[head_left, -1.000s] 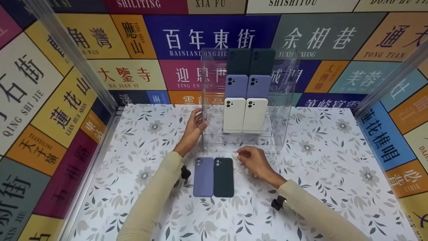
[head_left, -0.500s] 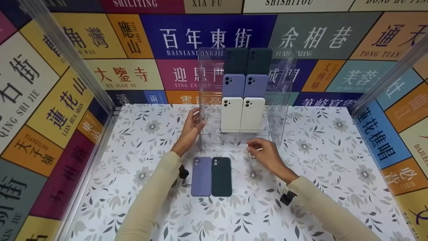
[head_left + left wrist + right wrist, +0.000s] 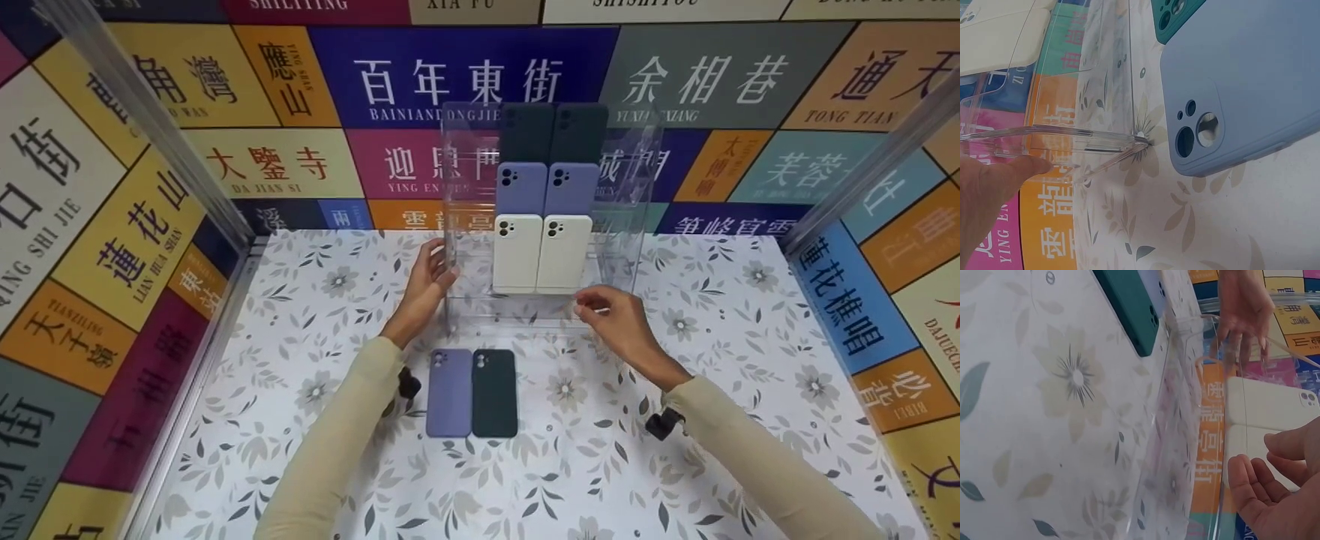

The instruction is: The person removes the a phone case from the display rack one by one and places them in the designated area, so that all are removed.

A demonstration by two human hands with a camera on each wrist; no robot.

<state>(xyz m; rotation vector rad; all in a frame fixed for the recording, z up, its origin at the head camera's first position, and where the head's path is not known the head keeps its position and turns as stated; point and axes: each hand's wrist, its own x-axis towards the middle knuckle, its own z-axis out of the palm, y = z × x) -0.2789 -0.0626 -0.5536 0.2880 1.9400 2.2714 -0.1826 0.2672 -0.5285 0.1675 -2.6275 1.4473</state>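
Note:
A clear acrylic stand (image 3: 517, 308) carries phone cases in three rows: two dark green cases (image 3: 579, 133) on top, two purple cases (image 3: 521, 187) between, two white cases (image 3: 564, 253) below. My left hand (image 3: 422, 294) is at the stand's left side, its thumb (image 3: 1030, 167) along the clear panel's edge. In front of the white cases is my right hand (image 3: 619, 322), fingers loosely curled; its thumb and fingertips are apart in the right wrist view with nothing between them. A purple case (image 3: 450, 393) and a dark green case (image 3: 495, 393) lie side by side on the table.
The table (image 3: 315, 465) has a white cloth with grey leaves and flowers. Coloured panels (image 3: 465, 75) with large lettering wall in the back and both sides. Metal posts (image 3: 161, 127) stand at the corners.
My right hand has moved rightward and forward, away from the dark green case on the table toward the stand's lower front. My left hand stays by the stand's left side. The view has shifted slightly.

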